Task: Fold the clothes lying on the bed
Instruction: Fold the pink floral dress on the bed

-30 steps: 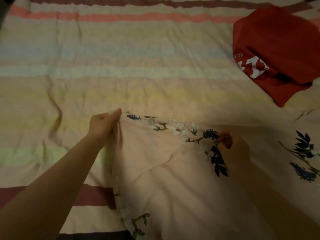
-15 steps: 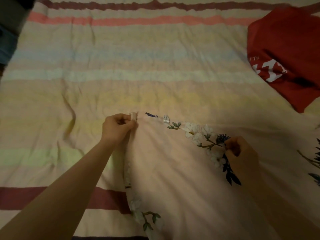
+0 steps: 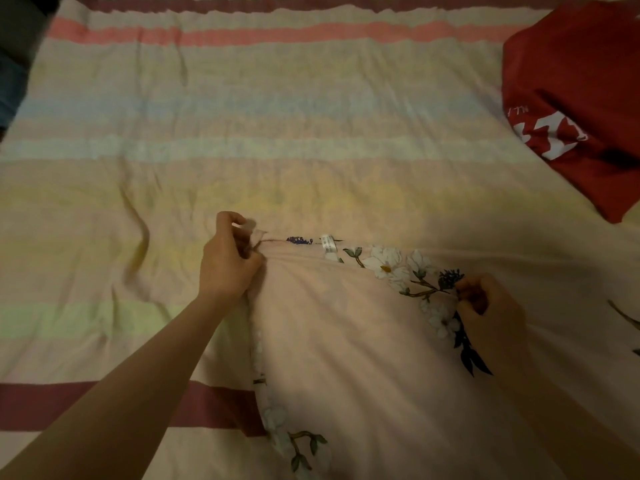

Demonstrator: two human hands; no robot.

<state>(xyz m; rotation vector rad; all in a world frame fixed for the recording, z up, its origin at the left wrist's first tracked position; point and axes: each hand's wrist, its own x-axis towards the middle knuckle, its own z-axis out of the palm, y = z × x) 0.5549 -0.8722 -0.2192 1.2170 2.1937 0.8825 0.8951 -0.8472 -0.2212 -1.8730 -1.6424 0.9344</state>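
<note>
A pale pink garment with a white and blue floral print (image 3: pixel 346 334) lies spread over the lower middle of the bed, a small white label (image 3: pixel 328 242) showing at its far edge. My left hand (image 3: pixel 230 259) pinches the garment's far left corner. My right hand (image 3: pixel 485 306) grips the same far edge further right, fingers curled round the cloth by the flowers. The fabric is stretched between both hands. A folded red garment with white lettering (image 3: pixel 575 98) lies at the upper right.
The bed is covered by a wrinkled striped sheet (image 3: pixel 242 133) in pastel bands with dark red stripes. A dark object (image 3: pixel 17 46) sits past the bed's upper left corner.
Both hands have carried the garment's far edge a little away from me and to the right, and my left hand has curled tighter around the corner.
</note>
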